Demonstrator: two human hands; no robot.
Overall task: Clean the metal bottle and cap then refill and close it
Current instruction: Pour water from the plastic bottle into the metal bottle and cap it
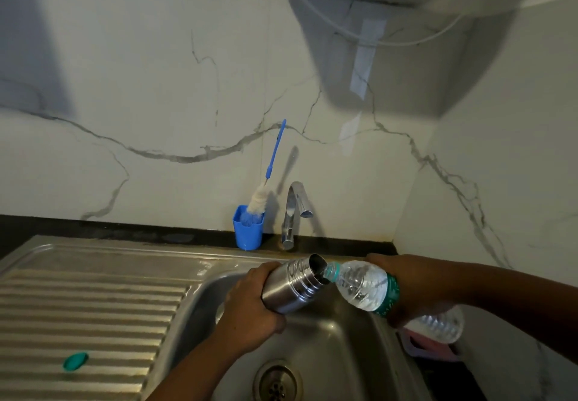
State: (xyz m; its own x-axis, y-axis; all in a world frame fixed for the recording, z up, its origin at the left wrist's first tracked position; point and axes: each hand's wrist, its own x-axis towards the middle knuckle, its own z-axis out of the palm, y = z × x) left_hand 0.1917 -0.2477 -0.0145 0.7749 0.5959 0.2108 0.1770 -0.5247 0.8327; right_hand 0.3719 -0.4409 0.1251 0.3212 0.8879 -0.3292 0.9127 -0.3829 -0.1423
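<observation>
Refilling the metal bottle over the sink (pixel 194 300).

Your right hand (pixel 416 284) wraps the tipped plastic water bottle (pixel 362 284), neck at the mouth of the metal bottle (pixel 292 286), which your left hand (pixel 250 303) grips tilted above the basin. Let either neck drift and water likely spills. The green cap (pixel 75 361) on the drainboard sits well apart.

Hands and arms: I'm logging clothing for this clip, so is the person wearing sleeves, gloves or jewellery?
Neither. The left hand and right hand are bare, without gloves. Both forearms are uncovered as far as the frame shows, no sleeve in sight. No ring, watch or bracelet is visible.
</observation>
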